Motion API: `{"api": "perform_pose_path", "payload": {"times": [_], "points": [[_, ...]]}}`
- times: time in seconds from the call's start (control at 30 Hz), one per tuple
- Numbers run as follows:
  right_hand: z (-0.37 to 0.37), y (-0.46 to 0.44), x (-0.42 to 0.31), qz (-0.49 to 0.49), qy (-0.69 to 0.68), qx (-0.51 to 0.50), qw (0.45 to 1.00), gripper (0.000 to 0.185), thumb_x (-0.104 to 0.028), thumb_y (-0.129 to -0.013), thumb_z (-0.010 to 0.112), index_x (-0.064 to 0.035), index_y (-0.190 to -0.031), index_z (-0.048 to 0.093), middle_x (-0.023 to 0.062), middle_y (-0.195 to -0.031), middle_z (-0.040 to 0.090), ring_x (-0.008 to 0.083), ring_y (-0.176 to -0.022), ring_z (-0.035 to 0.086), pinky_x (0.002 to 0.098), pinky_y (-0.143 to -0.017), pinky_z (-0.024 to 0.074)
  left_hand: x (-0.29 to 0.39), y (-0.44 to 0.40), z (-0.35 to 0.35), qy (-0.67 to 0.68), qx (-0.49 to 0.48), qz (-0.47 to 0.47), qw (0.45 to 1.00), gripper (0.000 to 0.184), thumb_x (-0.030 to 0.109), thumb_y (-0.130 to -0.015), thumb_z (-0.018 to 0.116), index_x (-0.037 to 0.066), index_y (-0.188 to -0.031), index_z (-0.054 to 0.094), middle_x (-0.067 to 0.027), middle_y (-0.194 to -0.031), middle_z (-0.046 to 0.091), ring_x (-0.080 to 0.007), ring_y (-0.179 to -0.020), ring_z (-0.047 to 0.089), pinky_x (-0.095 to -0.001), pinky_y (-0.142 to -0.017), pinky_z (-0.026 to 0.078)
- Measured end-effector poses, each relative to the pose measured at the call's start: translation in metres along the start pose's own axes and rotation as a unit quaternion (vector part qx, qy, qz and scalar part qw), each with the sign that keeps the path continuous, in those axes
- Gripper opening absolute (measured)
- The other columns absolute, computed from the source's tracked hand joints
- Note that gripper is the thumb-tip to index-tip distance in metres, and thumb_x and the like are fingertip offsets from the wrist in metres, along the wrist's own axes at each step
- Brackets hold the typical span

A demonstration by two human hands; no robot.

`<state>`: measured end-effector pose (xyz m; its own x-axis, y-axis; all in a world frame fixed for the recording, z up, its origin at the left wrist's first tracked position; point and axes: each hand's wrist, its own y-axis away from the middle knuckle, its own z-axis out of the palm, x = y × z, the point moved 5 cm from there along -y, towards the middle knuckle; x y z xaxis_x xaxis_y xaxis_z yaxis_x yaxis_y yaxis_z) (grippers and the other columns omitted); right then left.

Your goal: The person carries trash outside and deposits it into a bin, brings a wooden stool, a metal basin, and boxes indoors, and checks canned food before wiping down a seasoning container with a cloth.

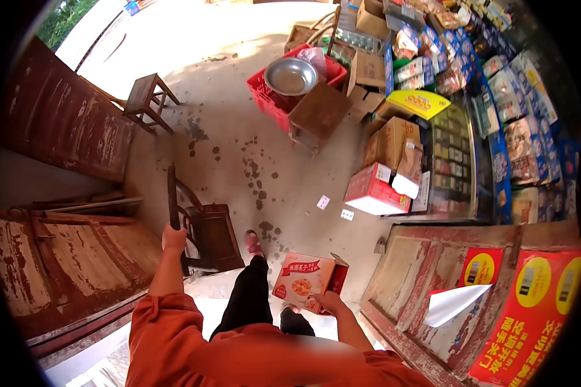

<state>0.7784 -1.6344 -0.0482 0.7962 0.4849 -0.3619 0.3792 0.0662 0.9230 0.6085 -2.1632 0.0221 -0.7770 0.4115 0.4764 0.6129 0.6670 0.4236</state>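
Note:
My left hand (pixel 174 238) is closed round the upright wooden post of a dark chair (pixel 214 237), which stands tilted at my left. With my right hand (pixel 326 302) I grip the lower edge of an open red and pink cardboard box (pixel 303 282) that has a picture of food on its front. The box hangs in front of my right leg, its flaps turned to the right. My fingers on the box are partly visible.
Peeling wooden door panels (pixel 84 261) flank me on both sides. Ahead are a wooden stool (pixel 150 102), a red crate (pixel 265 97) with a metal basin (pixel 291 76), and a small wooden table (pixel 321 115). Cardboard boxes (pixel 394 140) and a glass display case (pixel 450 161) stand right. Two cards (pixel 323 202) lie on the floor.

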Motion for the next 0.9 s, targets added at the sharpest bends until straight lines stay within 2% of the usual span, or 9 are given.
{"api": "perform_pose_path", "payload": {"times": [0.2, 0.3, 0.47, 0.57, 0.63, 0.67, 0.73, 0.8, 0.9], "points": [[-0.062, 0.029, -0.048, 0.053, -0.071, 0.107, 0.99, 0.042, -0.031, -0.084, 0.067, 0.0073, -0.101, 0.067, 0.0194, -0.089, 0.067, 0.0287, -0.074, 0.068, 0.0387, -0.057, 0.0569, -0.026, -0.142, -0.051, 0.106, -0.041, -0.01, 0.994, 0.025, 0.016, -0.073, 0.062, 0.001, -0.093, 0.059, -0.0108, -0.065, 0.062, -0.0209, -0.048, 0.06, -0.0347, -0.048, 0.049], [-0.087, 0.037, -0.078, 0.103, -0.078, 0.178, 0.975, 0.039, -0.027, -0.083, 0.068, 0.0056, -0.104, 0.066, 0.0213, -0.102, 0.064, 0.0332, -0.084, 0.067, 0.042, -0.063, 0.0586, -0.058, -0.158, -0.082, 0.191, -0.01, -0.009, 0.981, 0.025, 0.015, -0.072, 0.063, 0.001, -0.092, 0.058, -0.0083, -0.061, 0.059, -0.0187, -0.044, 0.055, -0.0337, -0.045, 0.046], [-0.109, 0.033, -0.177, 0.063, -0.052, 0.262, 0.962, 0.042, -0.026, -0.082, 0.064, 0.0068, -0.109, 0.062, 0.021, -0.096, 0.065, 0.0334, -0.073, 0.066, 0.0426, -0.058, 0.0562, -0.184, -0.122, -0.078, 0.358, 0.068, -0.132, 0.922, 0.034, 0.015, -0.075, 0.063, 0.003, -0.106, 0.055, -0.005, -0.06, 0.053, -0.0158, -0.046, 0.051, -0.0309, -0.041, 0.041], [-0.127, 0.003, -0.218, 0.05, -0.007, 0.25, 0.967, 0.038, -0.028, -0.083, 0.062, 0.0032, -0.105, 0.065, 0.0187, -0.093, 0.065, 0.0309, -0.07, 0.066, 0.0418, -0.054, 0.0544, -0.262, -0.108, -0.077, 0.246, 0.106, -0.259, 0.928, 0.049, 0.016, -0.073, 0.066, -0.003, -0.117, 0.055, -0.0122, -0.072, 0.062, -0.019, -0.056, 0.059, -0.0313, -0.05, 0.047], [-0.122, -0.002, -0.269, 0.013, 0.054, 0.243, 0.969, 0.034, -0.029, -0.083, 0.063, 0.0023, -0.095, 0.068, 0.0185, -0.086, 0.066, 0.03, -0.071, 0.067, 0.0402, -0.052, 0.0533, -0.361, -0.132, -0.058, 0.099, 0.197, -0.215, 0.951, 0.052, 0.02, -0.073, 0.068, -0.004, -0.118, 0.056, -0.0145, -0.083, 0.064, -0.0185, -0.069, 0.062, -0.0336, -0.06, 0.049], [-0.109, 0.006, -0.31, 0.002, 0.104, 0.225, 0.969, 0.036, -0.03, -0.083, 0.061, 0.0033, -0.092, 0.069, 0.0206, -0.083, 0.066, 0.031, -0.068, 0.066, 0.0403, -0.054, 0.0535, -0.345, -0.135, -0.072, 0.1, 0.197, -0.212, 0.952, 0.052, 0.02, -0.073, 0.068, -0.004, -0.118, 0.056, -0.0145, -0.083, 0.064, -0.0185, -0.069, 0.062, -0.0336, -0.06, 0.049], [-0.093, -0.017, -0.355, -0.083, 0.276, 0.2, 0.936, 0.041, -0.035, -0.082, 0.058, 0.0042, -0.088, 0.07, 0.0243, -0.082, 0.067, 0.0341, -0.066, 0.067, 0.0414, -0.062, 0.0541, -0.28, -0.129, -0.101, 0.066, 0.024, -0.286, 0.956, 0.052, 0.021, -0.075, 0.067, -0.002, -0.12, 0.056, -0.0129, -0.094, 0.065, -0.0179, -0.079, 0.063, -0.0344, -0.067, 0.048], [-0.069, -0.046, -0.398, -0.133, 0.396, 0.136, 0.898, 0.047, -0.041, -0.083, 0.055, 0.0034, -0.088, 0.07, 0.0255, -0.088, 0.068, 0.0366, -0.074, 0.068, 0.0426, -0.072, 0.0537, -0.221, -0.158, -0.074, 0.319, -0.072, -0.19, 0.926, 0.052, 0.023, -0.079, 0.067, 0.0, -0.124, 0.055, -0.0104, -0.103, 0.065, -0.0182, -0.081, 0.065, -0.037, -0.069, 0.048], [-0.005, -0.031, -0.512, -0.147, 0.523, 0.01, 0.839, 0.044, -0.04, -0.084, 0.053, -0.0007, -0.089, 0.072, 0.0215, -0.097, 0.069, 0.0346, -0.088, 0.069, 0.0431, -0.078, 0.0532, -0.003, -0.144, -0.045, 0.352, -0.229, -0.122, 0.899, 0.039, 0.032, -0.092, 0.061, 0.009, -0.122, 0.056, -0.0056, -0.101, 0.067, -0.0191, -0.084, 0.068, -0.0318, -0.071, 0.05]]}}
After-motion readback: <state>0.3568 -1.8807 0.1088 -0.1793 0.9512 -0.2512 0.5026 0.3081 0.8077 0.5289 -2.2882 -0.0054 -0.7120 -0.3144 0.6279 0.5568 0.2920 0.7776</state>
